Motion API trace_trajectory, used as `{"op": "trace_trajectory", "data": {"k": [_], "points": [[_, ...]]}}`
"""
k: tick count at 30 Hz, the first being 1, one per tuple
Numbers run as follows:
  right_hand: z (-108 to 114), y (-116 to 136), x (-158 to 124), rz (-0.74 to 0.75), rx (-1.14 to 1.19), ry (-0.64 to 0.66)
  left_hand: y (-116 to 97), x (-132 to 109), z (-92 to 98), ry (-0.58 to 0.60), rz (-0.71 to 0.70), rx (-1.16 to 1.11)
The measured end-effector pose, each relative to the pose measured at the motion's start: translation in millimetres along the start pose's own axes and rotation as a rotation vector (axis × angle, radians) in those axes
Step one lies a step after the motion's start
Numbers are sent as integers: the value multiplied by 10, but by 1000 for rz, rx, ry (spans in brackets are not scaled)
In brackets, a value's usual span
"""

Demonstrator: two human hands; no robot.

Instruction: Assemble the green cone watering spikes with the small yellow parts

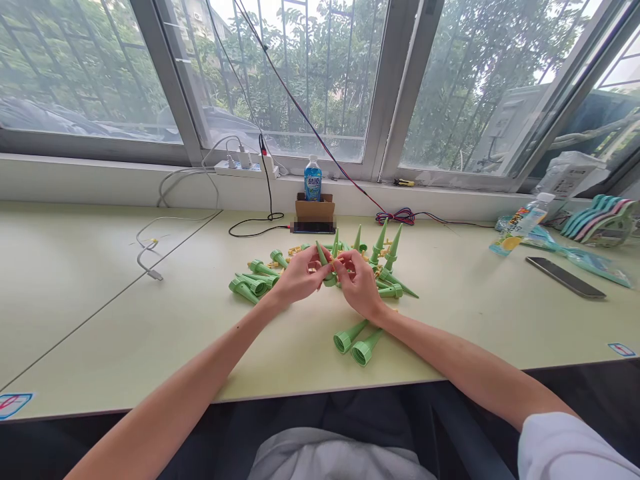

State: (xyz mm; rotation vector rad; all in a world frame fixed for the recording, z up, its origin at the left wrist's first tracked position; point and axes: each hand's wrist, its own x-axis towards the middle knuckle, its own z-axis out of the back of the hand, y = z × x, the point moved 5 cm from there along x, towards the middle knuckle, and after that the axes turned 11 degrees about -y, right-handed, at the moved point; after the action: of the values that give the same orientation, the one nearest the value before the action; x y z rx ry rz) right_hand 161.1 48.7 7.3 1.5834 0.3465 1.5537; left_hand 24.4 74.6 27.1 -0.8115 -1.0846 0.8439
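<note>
My left hand [301,275] is closed round a green plastic watering spike [321,254], its point upward and its wider collar low between my hands. The fingers of my right hand [359,285] pinch a small yellow valve piece [337,262] against the side of this spike; my fingertips partly hide where they meet. Several green spikes lie to the left, among them a ribbed, open-ended one [242,289]. Behind and right of my hands, others stand point up, such as a tall spike [394,248], with yellow pieces among them. Two spikes [365,349] lie below my right wrist.
Behind the hands, a blue-labelled bottle [313,180] stands at a small cardboard box [315,211]. A white cable [150,268] lies left, a black cable [250,233] nearer the middle. At right are a phone [565,277], a tilted bottle [521,225] and hangers [600,220].
</note>
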Motion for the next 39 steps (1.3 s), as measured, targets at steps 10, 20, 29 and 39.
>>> {"op": "trace_trajectory", "data": {"k": [10,20,29,39], "points": [[71,46,5,-40,24,-107,-37,9,17,-23,29,-28],[40,73,-13,-50,97,-94,-70,18,113,-158,33,-17],[57,78,-5,12,-61,-75,-66,8,89,-148,27,-55],[2,78,-18,44,-86,10,-94,4,63,-110,6,30]]}}
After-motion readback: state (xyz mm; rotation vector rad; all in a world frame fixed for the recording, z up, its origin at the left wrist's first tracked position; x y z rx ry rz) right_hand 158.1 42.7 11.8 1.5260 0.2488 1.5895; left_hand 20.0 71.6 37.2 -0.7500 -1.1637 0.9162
